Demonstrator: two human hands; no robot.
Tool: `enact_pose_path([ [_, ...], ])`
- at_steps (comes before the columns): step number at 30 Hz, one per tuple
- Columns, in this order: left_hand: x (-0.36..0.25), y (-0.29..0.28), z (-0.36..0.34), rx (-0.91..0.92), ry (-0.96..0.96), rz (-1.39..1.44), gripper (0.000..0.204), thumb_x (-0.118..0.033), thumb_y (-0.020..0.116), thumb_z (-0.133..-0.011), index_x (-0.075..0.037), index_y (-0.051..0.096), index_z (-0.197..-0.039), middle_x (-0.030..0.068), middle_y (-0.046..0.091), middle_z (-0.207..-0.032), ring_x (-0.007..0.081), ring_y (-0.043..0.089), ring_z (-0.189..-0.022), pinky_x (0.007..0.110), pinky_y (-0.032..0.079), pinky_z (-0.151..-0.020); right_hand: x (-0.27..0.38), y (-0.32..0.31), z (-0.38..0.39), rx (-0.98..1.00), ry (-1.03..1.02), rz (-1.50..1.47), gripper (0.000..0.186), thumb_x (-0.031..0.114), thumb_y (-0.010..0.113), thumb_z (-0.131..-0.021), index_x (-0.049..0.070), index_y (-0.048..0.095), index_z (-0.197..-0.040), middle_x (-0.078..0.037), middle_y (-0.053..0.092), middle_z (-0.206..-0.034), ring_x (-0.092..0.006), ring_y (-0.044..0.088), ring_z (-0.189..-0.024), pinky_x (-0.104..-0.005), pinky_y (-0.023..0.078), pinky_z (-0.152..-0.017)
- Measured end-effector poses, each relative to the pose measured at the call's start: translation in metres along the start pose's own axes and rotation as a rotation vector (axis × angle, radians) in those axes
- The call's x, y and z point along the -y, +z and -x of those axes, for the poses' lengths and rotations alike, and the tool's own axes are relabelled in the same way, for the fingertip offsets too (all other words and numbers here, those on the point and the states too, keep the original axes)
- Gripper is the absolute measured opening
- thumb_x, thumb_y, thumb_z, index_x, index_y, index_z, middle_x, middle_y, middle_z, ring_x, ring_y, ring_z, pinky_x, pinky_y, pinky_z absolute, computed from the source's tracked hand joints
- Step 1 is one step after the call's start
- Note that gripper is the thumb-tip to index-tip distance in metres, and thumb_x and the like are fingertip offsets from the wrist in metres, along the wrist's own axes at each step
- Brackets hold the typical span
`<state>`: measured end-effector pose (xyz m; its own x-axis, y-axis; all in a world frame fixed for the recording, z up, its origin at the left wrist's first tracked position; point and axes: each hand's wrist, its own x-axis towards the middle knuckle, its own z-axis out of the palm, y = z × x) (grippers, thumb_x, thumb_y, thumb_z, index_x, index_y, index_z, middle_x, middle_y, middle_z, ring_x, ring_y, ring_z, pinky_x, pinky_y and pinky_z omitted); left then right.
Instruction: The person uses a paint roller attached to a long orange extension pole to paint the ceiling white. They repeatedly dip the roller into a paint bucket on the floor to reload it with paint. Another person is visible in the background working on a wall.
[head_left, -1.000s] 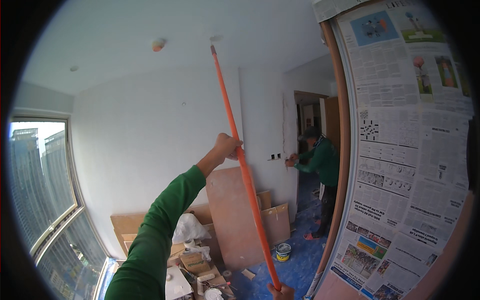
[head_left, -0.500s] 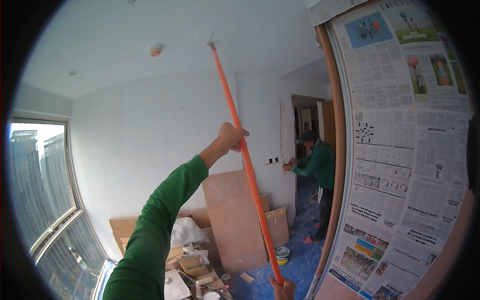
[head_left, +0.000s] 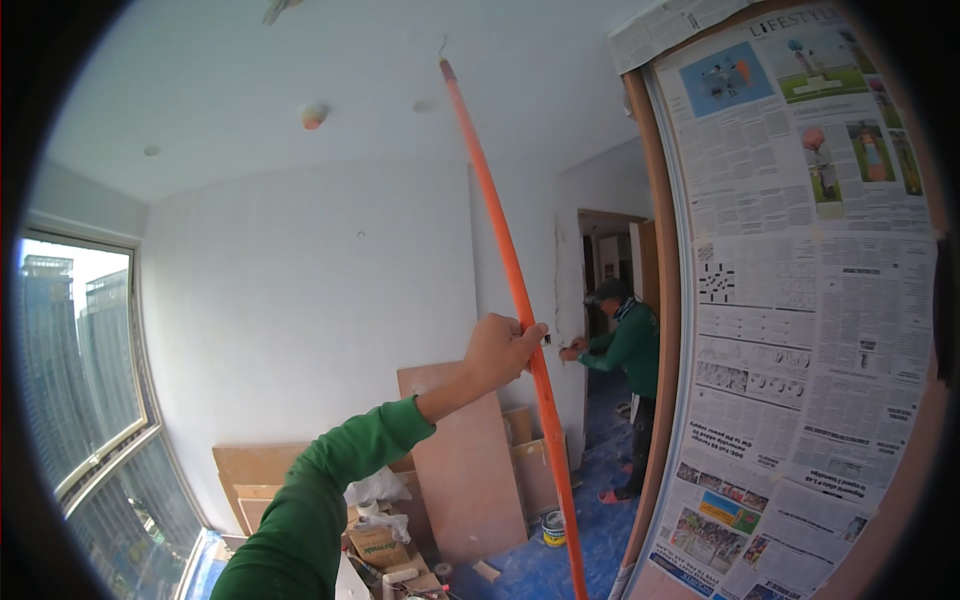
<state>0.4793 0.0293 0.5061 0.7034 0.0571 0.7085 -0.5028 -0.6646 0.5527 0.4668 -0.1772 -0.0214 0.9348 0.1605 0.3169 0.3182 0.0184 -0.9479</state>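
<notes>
My left hand (head_left: 503,352), at the end of a green sleeve, is closed around a long orange extension pole (head_left: 507,245). The pole slants from the bottom edge up to the white ceiling (head_left: 360,60). A thin bent metal wire (head_left: 442,46) sticks out of its upper tip; what it carries, if anything, blends into the white. Below my left hand the pole's lower end runs out of the picture, and my right hand is out of sight. Near the tip, a round orange-and-white fixture (head_left: 314,116) and a recessed round spot (head_left: 424,105) mark the ceiling.
Newspaper (head_left: 765,330) covers a tall panel close on my right. Beyond it, a person in green (head_left: 628,345) works at the wall by a doorway. Boards (head_left: 465,470), cardboard boxes (head_left: 380,550) and a paint bucket (head_left: 553,528) stand on blue floor sheeting (head_left: 515,570). Windows (head_left: 90,340) line the left.
My left hand has come down and to the right with the pole. The pole's tip has shifted up and slightly right in the picture. My right hand has dropped out of view.
</notes>
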Motion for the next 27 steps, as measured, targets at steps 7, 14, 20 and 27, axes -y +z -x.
enact_pose_path([
  [7, -0.007, 0.019, 0.028, 0.050, 0.000, 0.049, 0.037, -0.027, 0.064, -0.091, 0.010, 0.067, -0.082, 0.0119, 0.068, -0.070, 0.0137, 0.066, -0.057, 0.024, 0.050, -0.049, -0.041, -0.023, 0.021, -0.078, -0.089, 0.246, 0.034, 0.030, 0.072, -0.085, 0.009, 0.054, -0.066, 0.005, 0.041, -0.056, -0.0103, 0.038, -0.054, -0.0342, 0.031, -0.047],
  [14, 0.003, 0.030, 0.021, 0.092, -0.018, 0.139, 0.033, -0.023, 0.067, -0.090, 0.009, 0.068, -0.085, 0.0126, 0.069, -0.072, 0.0158, 0.069, -0.061, 0.024, 0.052, -0.050, -0.044, -0.032, 0.032, -0.124, -0.089, 0.276, 0.034, 0.029, 0.070, -0.086, 0.007, 0.054, -0.066, 0.003, 0.041, -0.056, -0.0114, 0.038, -0.054, -0.0353, 0.031, -0.046],
  [20, 0.015, 0.027, -0.008, 0.077, -0.035, 0.144, 0.034, -0.022, 0.067, -0.089, 0.011, 0.066, -0.083, 0.0159, 0.069, -0.071, 0.0188, 0.070, -0.058, 0.025, 0.052, -0.048, -0.033, -0.030, 0.014, -0.108, -0.095, 0.246, 0.033, 0.030, 0.069, -0.086, 0.003, 0.057, -0.070, 0.002, 0.042, -0.055, -0.0119, 0.037, -0.052, -0.0353, 0.030, -0.045],
  [27, 0.033, 0.022, -0.038, 0.022, -0.048, 0.086, 0.030, -0.017, 0.065, -0.088, 0.012, 0.066, -0.080, 0.0177, 0.069, -0.069, 0.0205, 0.069, -0.056, 0.026, 0.052, -0.046, 0.000, -0.023, -0.001, -0.168, -0.153, 0.250, 0.033, 0.031, 0.069, -0.086, 0.001, 0.063, -0.076, -0.002, 0.050, -0.059, -0.0139, 0.045, -0.055, -0.0356, 0.037, -0.049],
])
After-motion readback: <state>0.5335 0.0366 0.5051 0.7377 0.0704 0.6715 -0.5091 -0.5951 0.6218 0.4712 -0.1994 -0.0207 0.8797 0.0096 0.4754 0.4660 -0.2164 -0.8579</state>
